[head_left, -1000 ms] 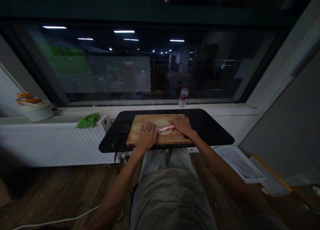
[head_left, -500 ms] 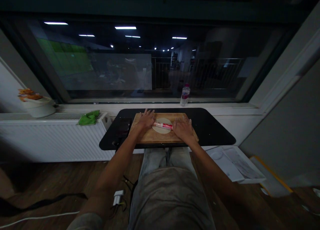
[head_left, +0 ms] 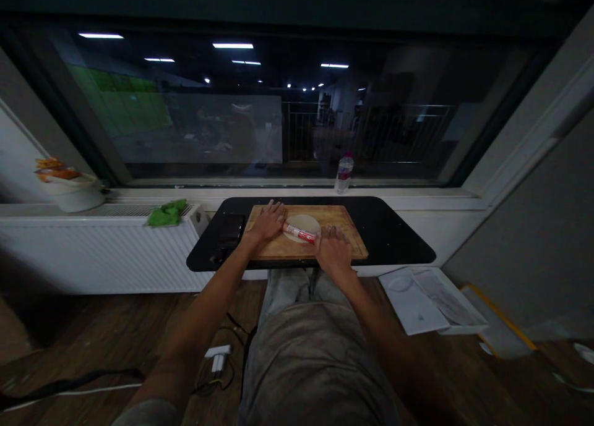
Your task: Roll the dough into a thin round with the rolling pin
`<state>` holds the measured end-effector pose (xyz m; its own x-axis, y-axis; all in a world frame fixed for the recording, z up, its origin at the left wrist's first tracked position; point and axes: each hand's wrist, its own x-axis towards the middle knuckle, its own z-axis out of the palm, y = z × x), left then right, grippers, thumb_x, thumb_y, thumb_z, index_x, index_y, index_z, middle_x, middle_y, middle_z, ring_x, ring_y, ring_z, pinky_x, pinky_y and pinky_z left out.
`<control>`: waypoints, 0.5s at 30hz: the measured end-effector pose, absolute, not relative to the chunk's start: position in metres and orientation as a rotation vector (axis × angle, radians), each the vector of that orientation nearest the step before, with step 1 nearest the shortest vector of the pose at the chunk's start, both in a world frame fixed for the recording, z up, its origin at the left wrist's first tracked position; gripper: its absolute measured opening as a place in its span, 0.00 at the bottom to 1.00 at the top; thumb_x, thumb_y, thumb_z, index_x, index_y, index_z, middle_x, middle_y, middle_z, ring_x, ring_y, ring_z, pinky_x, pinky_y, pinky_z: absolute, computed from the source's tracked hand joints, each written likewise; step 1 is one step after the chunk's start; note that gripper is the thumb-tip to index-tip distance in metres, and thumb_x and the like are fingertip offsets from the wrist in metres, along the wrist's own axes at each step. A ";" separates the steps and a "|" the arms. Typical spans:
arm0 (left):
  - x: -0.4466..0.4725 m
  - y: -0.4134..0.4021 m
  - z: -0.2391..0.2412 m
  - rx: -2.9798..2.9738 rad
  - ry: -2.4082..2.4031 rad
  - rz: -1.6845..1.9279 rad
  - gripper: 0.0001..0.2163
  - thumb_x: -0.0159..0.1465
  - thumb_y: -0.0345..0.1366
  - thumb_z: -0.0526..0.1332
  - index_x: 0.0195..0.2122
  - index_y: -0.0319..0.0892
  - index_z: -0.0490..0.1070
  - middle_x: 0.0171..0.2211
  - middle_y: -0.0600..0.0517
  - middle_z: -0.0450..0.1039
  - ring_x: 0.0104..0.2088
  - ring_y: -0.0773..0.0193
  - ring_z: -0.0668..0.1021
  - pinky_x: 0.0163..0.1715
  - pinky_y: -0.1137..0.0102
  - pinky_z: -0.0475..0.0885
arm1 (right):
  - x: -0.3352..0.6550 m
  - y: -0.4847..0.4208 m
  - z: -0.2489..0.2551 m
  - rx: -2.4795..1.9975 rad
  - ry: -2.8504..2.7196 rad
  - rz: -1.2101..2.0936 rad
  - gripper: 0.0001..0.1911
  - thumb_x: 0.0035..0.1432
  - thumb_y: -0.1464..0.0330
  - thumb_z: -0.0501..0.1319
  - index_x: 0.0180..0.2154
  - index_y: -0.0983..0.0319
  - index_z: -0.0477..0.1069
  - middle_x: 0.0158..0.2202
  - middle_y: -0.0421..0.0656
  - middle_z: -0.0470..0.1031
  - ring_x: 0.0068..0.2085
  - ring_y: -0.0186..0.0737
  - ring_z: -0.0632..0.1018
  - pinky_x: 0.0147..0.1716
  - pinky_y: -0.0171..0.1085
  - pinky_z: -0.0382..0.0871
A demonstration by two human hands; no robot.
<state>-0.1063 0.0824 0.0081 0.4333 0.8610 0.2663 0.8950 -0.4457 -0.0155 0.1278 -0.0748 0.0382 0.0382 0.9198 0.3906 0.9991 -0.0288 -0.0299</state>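
A rolling pin (head_left: 299, 233) in a red and white wrapper lies aslant over a round, flat sheet of dough (head_left: 308, 221). Its far left end is under my left hand (head_left: 269, 221), whose fingers reach forward over it. My right hand (head_left: 333, 248) grips the nearer right end, close to the front of the wooden cutting board (head_left: 346, 219). The dough rests on this board, and both ends of the pin are covered by my hands.
The board sits on a small black table (head_left: 394, 234), with a dark flat object (head_left: 231, 228) at its left. A water bottle (head_left: 344, 174) stands on the windowsill. A green cloth (head_left: 167, 213) lies on the radiator (head_left: 106, 253); a power strip (head_left: 217, 357) is on the floor.
My right hand has come nearer and slightly left, so the rolling pin's right end has swung towards me and the pin lies more aslant. My left hand stays near its place.
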 end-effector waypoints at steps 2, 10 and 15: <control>-0.108 0.076 0.011 -2.525 -1.575 -0.335 0.28 0.80 0.36 0.46 0.80 0.41 0.62 0.82 0.39 0.59 0.84 0.42 0.55 0.78 0.40 0.60 | 0.125 -0.079 0.035 -2.009 -1.942 -0.385 0.31 0.82 0.63 0.47 0.69 0.77 0.73 0.68 0.69 0.77 0.70 0.61 0.76 0.67 0.51 0.69; -0.116 0.048 0.009 -2.527 -1.598 -0.339 0.26 0.80 0.34 0.43 0.74 0.40 0.68 0.82 0.40 0.57 0.84 0.45 0.53 0.78 0.42 0.60 | 0.122 -0.091 0.017 -1.891 -2.012 -0.403 0.34 0.81 0.63 0.45 0.75 0.78 0.66 0.74 0.69 0.70 0.76 0.66 0.70 0.73 0.57 0.62; -0.105 0.054 0.010 -2.459 -1.658 -0.436 0.26 0.79 0.35 0.47 0.76 0.40 0.65 0.80 0.36 0.62 0.83 0.44 0.58 0.78 0.40 0.61 | 0.129 -0.076 0.025 -1.969 -2.037 -0.365 0.36 0.82 0.60 0.43 0.74 0.80 0.66 0.73 0.71 0.70 0.74 0.65 0.71 0.72 0.54 0.63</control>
